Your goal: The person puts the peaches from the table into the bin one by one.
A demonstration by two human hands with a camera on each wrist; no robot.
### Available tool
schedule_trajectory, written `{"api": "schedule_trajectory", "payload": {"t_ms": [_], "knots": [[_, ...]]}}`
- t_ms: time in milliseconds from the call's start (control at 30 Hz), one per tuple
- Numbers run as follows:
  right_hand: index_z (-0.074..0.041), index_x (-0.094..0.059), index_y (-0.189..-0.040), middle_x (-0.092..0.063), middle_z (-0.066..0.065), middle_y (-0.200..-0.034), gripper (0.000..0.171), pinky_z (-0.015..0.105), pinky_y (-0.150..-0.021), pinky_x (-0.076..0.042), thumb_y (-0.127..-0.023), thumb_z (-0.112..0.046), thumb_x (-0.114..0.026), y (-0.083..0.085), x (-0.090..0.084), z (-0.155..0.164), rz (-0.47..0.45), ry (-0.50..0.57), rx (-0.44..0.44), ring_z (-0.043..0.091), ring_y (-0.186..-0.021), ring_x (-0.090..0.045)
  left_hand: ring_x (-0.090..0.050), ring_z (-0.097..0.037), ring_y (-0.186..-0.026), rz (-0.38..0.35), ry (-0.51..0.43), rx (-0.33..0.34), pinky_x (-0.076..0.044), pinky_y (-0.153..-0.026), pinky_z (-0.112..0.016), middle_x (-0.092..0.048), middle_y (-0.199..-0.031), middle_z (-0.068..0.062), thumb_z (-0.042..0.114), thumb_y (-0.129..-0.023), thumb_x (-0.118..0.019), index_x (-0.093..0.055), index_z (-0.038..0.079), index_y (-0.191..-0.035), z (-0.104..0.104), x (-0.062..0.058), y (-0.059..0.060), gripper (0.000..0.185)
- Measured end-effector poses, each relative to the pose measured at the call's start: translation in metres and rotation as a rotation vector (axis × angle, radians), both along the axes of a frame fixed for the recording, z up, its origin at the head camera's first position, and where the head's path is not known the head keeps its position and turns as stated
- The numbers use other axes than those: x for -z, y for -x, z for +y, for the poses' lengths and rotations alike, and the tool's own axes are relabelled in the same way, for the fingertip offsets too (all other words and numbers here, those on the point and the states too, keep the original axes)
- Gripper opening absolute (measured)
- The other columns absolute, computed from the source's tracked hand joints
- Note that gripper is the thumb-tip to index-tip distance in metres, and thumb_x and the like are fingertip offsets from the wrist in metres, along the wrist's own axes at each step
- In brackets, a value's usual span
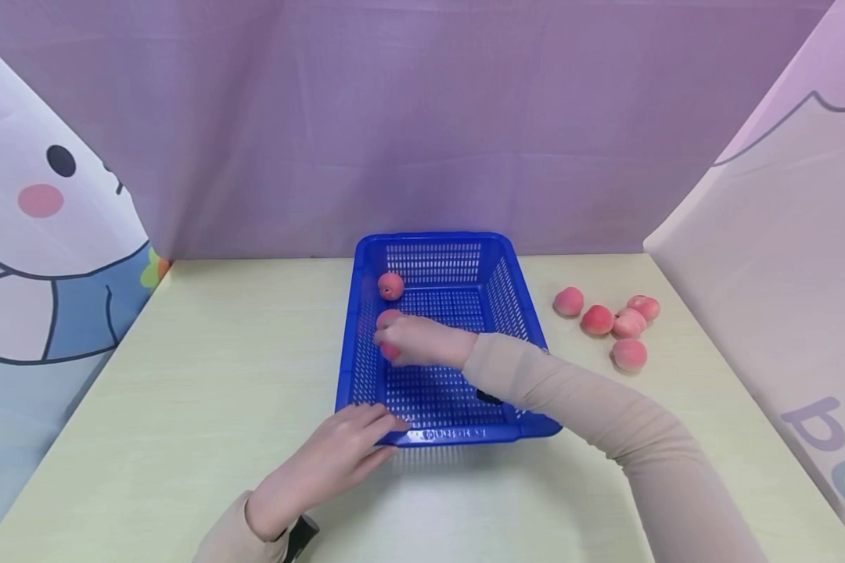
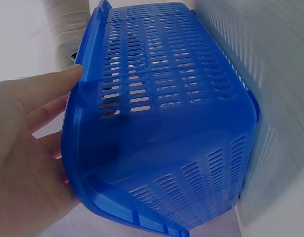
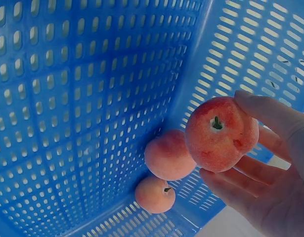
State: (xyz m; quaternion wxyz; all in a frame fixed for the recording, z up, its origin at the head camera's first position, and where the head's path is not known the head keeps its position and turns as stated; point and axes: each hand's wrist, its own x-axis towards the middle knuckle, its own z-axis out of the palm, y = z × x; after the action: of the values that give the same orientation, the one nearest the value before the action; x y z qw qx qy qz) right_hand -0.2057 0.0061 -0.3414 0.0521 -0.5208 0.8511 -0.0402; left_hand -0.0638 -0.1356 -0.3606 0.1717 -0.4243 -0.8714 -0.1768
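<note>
A blue plastic basket [image 1: 465,434] with slotted walls stands on the table. My left hand [image 1: 348,438] holds its near rim at the left corner; the left wrist view has the thumb [image 2: 53,84] against the outer face and the other fingers behind the rim. Inside the basket my right hand [image 1: 422,342] grips a peach [image 3: 221,134] near the left wall, mostly hidden by the hand in the head view. Just beyond it sits another peach [image 3: 167,157], and a third peach [image 1: 390,286] rests toward the far left corner.
To the right of the basket, several loose peaches [image 1: 630,355] lie on the pale table [image 1: 204,375]. A purple cloth [image 1: 422,125] hangs along the table's back edge, and printed panels [image 1: 774,274] flank both sides. The right sleeve [image 1: 577,399] crosses the basket's right wall.
</note>
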Motion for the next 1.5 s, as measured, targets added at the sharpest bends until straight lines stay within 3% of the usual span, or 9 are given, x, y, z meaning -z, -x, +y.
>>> {"api": "schedule_trajectory", "payload": {"t_ms": [467, 1000, 1500], "knots": [[-0.007, -0.063, -0.103, -0.065, 0.002, -0.089, 0.024, 0.02, -0.074, -0.047, -0.08, -0.014, -0.064, 0.001, 0.011, -0.008, -0.064, -0.023, 0.012, 0.009, -0.075, -0.058, -0.054, -0.009, -0.078, -0.002, -0.006, -0.001, -0.046, -0.071, -0.026, -0.058, -0.086, 0.004, 0.016, -0.073, -0.069, -0.062, 0.012, -0.095, -0.001, 0.0, 0.001, 0.023], [-0.011, -0.059, -0.114, -0.063, 0.003, -0.104, 0.036, 0.021, -0.082, -0.045, -0.08, -0.02, -0.065, -0.003, 0.019, -0.012, -0.124, -0.074, 0.087, 0.01, -0.092, -0.06, -0.054, -0.009, -0.077, -0.011, -0.012, -0.002, -0.046, -0.07, -0.026, -0.058, -0.085, 0.005, 0.017, -0.074, -0.069, -0.062, 0.012, -0.094, -0.001, 0.002, 0.0, 0.022], [-0.011, -0.061, -0.108, -0.059, 0.001, -0.092, 0.031, 0.018, -0.077, -0.045, -0.079, -0.02, -0.066, -0.004, 0.026, -0.012, -0.031, -0.081, 0.044, 0.009, -0.082, -0.054, -0.054, -0.009, -0.078, -0.025, -0.008, -0.01, -0.047, -0.071, -0.027, -0.058, -0.086, 0.005, 0.018, -0.075, -0.068, -0.062, 0.012, -0.095, 0.0, 0.001, -0.001, 0.022]]}}
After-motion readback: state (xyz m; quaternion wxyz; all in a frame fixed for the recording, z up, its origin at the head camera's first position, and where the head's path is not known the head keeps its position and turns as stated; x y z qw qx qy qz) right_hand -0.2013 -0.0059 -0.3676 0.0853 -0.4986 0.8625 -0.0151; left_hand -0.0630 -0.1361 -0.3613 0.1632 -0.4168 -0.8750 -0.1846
